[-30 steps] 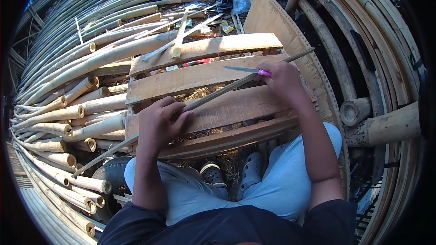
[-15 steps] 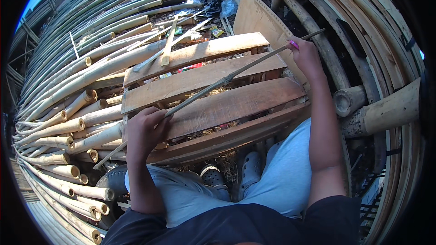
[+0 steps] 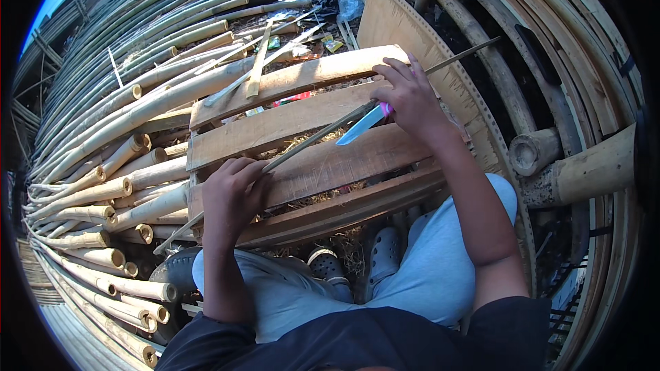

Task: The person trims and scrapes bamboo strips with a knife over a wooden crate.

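A long thin bamboo strip [image 3: 323, 129] lies slantwise over a low wooden slatted bench [image 3: 357, 154] in front of me. My left hand [image 3: 236, 187] is closed around the strip's lower left part, with its end poking out beyond my wrist. My right hand [image 3: 411, 99] is shut on a knife [image 3: 360, 128] with a pink handle and a pale blue blade. The blade points down and left, just beside the strip. The strip passes behind my right fingers and sticks out past them toward the upper right; whether they also grip it is hidden.
Stacked bamboo poles [image 3: 148, 175] fill the left side. Loose split pieces [image 3: 260, 62] rest on the bench's far edge. A brown panel [image 3: 392, 20] leans at the right beside thick bamboo [image 3: 595, 172] and curved poles. My clogs [image 3: 383, 254] are below the bench.
My right hand has moved left and down along the strip and turned, so the knife blade now shows. My left hand stays on the strip, shifted slightly right.
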`<action>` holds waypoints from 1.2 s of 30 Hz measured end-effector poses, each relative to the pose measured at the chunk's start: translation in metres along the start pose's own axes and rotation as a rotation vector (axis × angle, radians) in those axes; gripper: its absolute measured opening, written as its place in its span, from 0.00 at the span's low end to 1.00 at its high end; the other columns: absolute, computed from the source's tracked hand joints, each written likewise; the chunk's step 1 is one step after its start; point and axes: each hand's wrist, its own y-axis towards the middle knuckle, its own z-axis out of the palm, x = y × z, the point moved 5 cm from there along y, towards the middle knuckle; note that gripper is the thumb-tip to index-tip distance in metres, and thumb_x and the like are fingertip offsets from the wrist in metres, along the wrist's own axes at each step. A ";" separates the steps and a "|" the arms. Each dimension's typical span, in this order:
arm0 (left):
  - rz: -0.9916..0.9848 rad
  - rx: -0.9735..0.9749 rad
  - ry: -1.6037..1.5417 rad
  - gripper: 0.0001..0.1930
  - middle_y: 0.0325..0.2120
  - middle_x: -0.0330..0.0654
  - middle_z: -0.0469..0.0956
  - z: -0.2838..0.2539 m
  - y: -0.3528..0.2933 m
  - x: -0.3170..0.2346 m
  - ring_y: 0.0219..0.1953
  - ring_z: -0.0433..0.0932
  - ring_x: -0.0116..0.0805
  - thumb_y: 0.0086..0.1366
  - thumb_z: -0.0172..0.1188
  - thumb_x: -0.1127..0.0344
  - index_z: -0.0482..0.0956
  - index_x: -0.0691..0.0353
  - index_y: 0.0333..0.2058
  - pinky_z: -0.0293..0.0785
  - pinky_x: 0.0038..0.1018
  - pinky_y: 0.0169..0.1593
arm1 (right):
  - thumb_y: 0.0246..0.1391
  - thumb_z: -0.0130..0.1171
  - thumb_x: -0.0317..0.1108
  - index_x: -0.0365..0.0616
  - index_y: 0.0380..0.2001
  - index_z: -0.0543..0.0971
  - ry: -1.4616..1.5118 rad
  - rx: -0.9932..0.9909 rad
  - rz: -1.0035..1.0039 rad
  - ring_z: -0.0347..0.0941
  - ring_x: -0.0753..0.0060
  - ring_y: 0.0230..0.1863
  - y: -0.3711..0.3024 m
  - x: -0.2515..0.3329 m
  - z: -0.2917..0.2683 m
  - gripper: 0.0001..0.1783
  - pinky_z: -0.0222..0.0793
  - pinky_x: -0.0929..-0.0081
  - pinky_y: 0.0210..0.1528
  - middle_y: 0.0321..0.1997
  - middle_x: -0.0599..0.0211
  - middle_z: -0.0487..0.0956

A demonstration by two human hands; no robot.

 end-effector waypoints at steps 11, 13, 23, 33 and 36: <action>-0.204 0.199 -0.003 0.06 0.32 0.43 0.84 -0.012 -0.007 0.026 0.37 0.84 0.46 0.61 0.70 0.67 0.87 0.59 0.37 0.79 0.38 0.40 | 0.57 0.60 0.21 0.51 0.42 0.88 -0.032 0.030 0.272 0.67 0.54 0.72 -0.013 -0.084 -0.013 0.14 0.46 0.45 0.82 0.63 0.58 0.78; -0.170 0.174 -0.001 0.06 0.32 0.44 0.84 -0.009 -0.007 0.030 0.36 0.84 0.48 0.61 0.69 0.67 0.87 0.59 0.37 0.79 0.39 0.40 | 0.57 0.60 0.20 0.50 0.43 0.88 0.006 0.036 0.290 0.67 0.54 0.72 -0.014 -0.086 -0.011 0.15 0.47 0.45 0.82 0.63 0.57 0.78; -0.176 0.107 -0.060 0.09 0.34 0.48 0.84 -0.009 -0.010 0.040 0.36 0.84 0.51 0.61 0.70 0.70 0.86 0.62 0.41 0.78 0.40 0.39 | 0.56 0.61 0.20 0.54 0.54 0.85 -0.077 0.000 0.185 0.66 0.56 0.73 -0.010 -0.040 -0.014 0.24 0.52 0.44 0.81 0.67 0.57 0.75; -0.050 0.013 -0.069 0.09 0.34 0.46 0.84 0.018 -0.010 0.001 0.36 0.84 0.48 0.62 0.70 0.71 0.86 0.62 0.42 0.79 0.38 0.39 | 0.58 0.61 0.29 0.49 0.39 0.86 -0.034 -0.052 -0.001 0.69 0.55 0.71 -0.002 0.000 -0.002 0.08 0.51 0.42 0.80 0.60 0.57 0.79; -0.039 0.007 -0.042 0.10 0.35 0.45 0.84 0.006 -0.006 -0.005 0.37 0.84 0.48 0.61 0.71 0.70 0.87 0.61 0.42 0.79 0.37 0.40 | 0.58 0.61 0.28 0.50 0.39 0.87 0.032 -0.030 0.061 0.69 0.55 0.71 -0.004 -0.016 -0.012 0.09 0.50 0.42 0.81 0.60 0.57 0.79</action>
